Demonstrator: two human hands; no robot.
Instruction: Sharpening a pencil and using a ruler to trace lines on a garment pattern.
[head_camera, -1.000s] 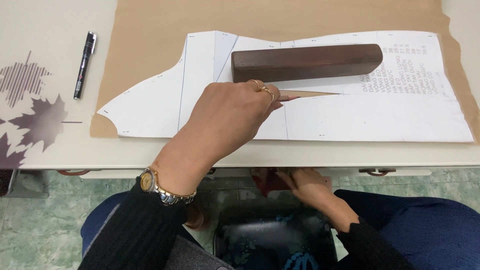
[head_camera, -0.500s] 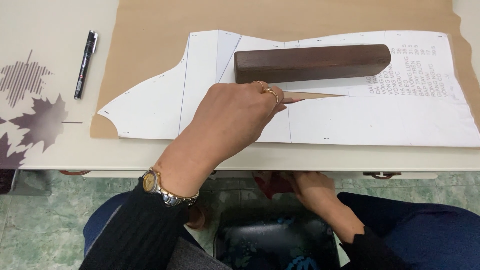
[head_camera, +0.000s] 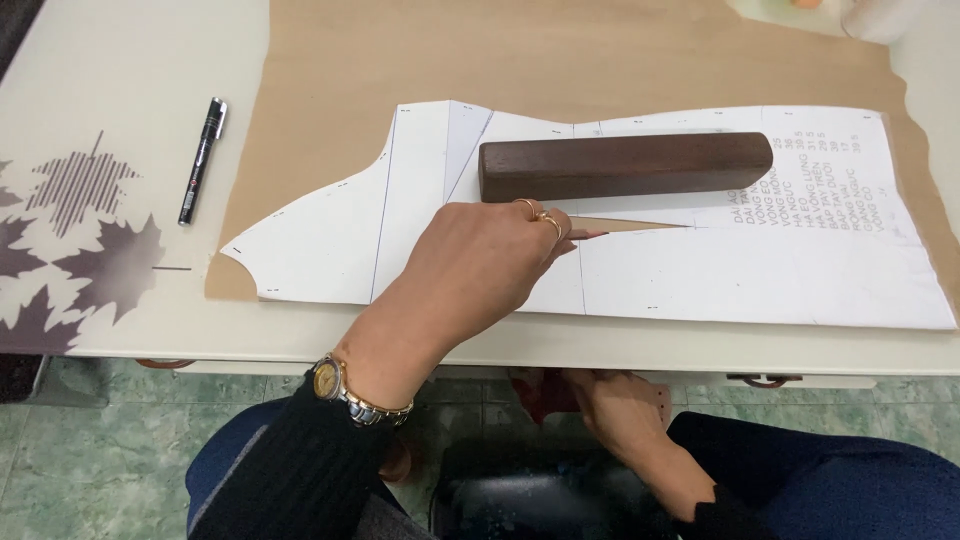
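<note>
One pale counter (head_camera: 120, 70) fills the frame, covered mid-frame by brown paper (head_camera: 600, 60). On it lies a white paper pattern (head_camera: 760, 270), weighted by a dark wooden block (head_camera: 625, 165). Your left hand (head_camera: 480, 265) presses flat, fingers spread, on the pattern at centre. Your right hand (head_camera: 625, 410) sits below the counter edge; its grip cannot be told. A black pen (head_camera: 202, 160) lies upper left.

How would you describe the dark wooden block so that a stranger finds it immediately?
On the pale table lies brown kraft paper, and on it a white paper pattern. The dark wooden block rests on the pattern's upper part, just above the left hand. It is the only thick, long, dark brown bar there.
</note>
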